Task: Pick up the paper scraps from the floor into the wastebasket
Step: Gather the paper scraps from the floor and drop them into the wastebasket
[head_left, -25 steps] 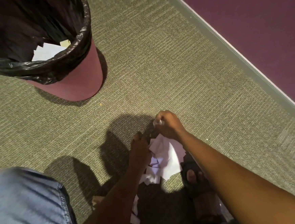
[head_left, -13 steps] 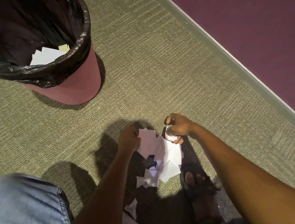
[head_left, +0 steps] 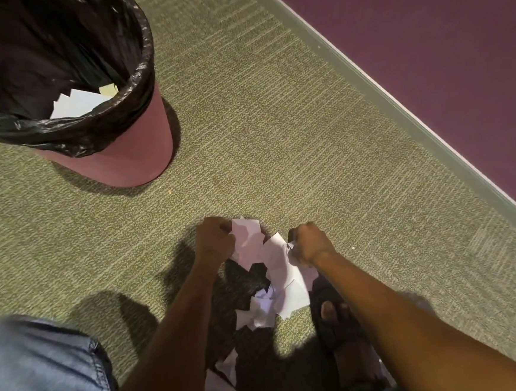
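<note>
A pile of white paper scraps (head_left: 275, 274) lies on the green carpet between my two hands. My left hand (head_left: 214, 240) is closed at the pile's left edge, gripping scraps at its fingertips. On the pile's right edge my right hand (head_left: 308, 247) is closed on a scrap. More scraps (head_left: 225, 380) lie lower down, under my left forearm. The red wastebasket (head_left: 130, 156) with a black liner stands at the upper left, with white and yellow paper inside.
My sandalled foot (head_left: 331, 313) stands just right of the pile, under my right forearm. My denim-clad knee (head_left: 39, 373) fills the lower left. A grey baseboard strip (head_left: 398, 107) and a purple wall run diagonally along the right.
Both hands have spread apart and shifted up the carpet, dragging the scraps with them; the left hand moved from the pile's middle to its upper left edge.
</note>
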{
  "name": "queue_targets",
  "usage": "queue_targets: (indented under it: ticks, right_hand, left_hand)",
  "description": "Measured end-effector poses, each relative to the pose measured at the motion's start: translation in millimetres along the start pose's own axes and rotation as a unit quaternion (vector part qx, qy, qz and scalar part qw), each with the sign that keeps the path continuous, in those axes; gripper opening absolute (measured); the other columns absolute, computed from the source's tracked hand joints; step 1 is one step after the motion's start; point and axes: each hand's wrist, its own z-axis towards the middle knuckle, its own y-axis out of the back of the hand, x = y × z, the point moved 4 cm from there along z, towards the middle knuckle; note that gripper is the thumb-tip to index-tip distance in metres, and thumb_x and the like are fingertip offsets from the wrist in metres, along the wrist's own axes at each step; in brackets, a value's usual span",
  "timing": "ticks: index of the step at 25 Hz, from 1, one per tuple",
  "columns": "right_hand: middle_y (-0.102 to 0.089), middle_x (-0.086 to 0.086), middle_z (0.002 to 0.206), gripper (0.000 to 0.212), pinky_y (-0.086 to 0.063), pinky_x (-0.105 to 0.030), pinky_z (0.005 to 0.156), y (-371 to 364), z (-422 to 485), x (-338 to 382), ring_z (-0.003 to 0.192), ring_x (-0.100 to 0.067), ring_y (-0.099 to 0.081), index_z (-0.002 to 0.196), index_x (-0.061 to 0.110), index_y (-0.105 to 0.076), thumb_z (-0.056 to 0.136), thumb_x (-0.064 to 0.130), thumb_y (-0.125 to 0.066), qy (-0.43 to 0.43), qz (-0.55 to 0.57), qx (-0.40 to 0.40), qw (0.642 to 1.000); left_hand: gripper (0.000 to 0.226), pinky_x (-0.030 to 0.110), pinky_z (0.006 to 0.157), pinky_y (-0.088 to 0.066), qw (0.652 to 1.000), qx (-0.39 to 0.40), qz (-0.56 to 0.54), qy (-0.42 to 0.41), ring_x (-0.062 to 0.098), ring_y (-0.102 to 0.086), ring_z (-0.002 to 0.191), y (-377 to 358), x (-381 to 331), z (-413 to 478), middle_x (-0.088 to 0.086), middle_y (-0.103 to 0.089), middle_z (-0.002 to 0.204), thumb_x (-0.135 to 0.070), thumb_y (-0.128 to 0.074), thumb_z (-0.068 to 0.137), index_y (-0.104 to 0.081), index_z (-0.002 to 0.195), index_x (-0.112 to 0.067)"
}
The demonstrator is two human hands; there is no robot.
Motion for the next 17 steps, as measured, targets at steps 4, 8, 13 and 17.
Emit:
queue_targets:
  ticks: [4, 8, 13, 17]
  right_hand:
    - [-0.069, -0.010, 0.095, 0.028, -0.051, -0.023, 0.058, 22.6, 6.6, 16.5, 0.078, -0.021, -0.064, 0.105, 0.003, -0.071, 0.078, 0.003, -0.072, 0.024, 0.030, 0.043, 0.998]
    - [-0.065, -0.018, 0.100, 0.040, -0.054, -0.025, 0.045, 72.0, 8.4, 50.6, 0.061, -0.023, -0.064, 0.116, -0.006, -0.063, 0.079, -0.003, -0.076, 0.040, 0.109, 0.087, 0.989]
    - [-0.064, -0.025, 0.088, 0.036, -0.062, -0.040, 0.056, 141.9, -2.9, 99.2, 0.057, -0.029, -0.068, 0.113, -0.014, -0.058, 0.080, -0.011, -0.072, 0.072, 0.142, 0.140, 0.977]
    - [-0.066, -0.035, 0.108, 0.046, -0.062, -0.044, 0.073, 185.7, -18.7, 131.5, 0.074, -0.033, -0.072, 0.121, -0.009, -0.057, 0.079, -0.006, -0.076, 0.127, 0.142, 0.167, 0.967]
  left_hand:
    - [0.019, 0.030, 0.082, -0.050, 0.999, -0.032, 0.003, 0.017, 0.033, -0.068, 0.096, 11.7, -2.3, 1.1, 0.017, -0.074, 0.097, 0.001, -0.065, 0.077, -0.076, 0.092, -0.003]
    - [0.020, 0.035, 0.085, -0.053, 0.994, -0.090, -0.035, 0.050, 0.037, -0.064, 0.095, 38.7, -7.4, 10.6, 0.019, -0.067, 0.100, -0.001, -0.057, 0.076, -0.073, 0.086, -0.007]
    - [0.015, 0.037, 0.072, -0.053, 0.984, -0.173, -0.028, -0.013, 0.032, -0.062, 0.083, 90.0, -47.1, 9.4, 0.014, -0.066, 0.089, -0.005, -0.055, 0.076, -0.068, 0.084, -0.006]
    - [0.018, 0.034, 0.070, -0.043, 0.969, -0.236, -0.056, -0.049, 0.024, -0.053, 0.086, 133.6, -83.6, -12.8, 0.012, -0.066, 0.090, 0.004, -0.054, 0.082, -0.070, 0.084, -0.005]
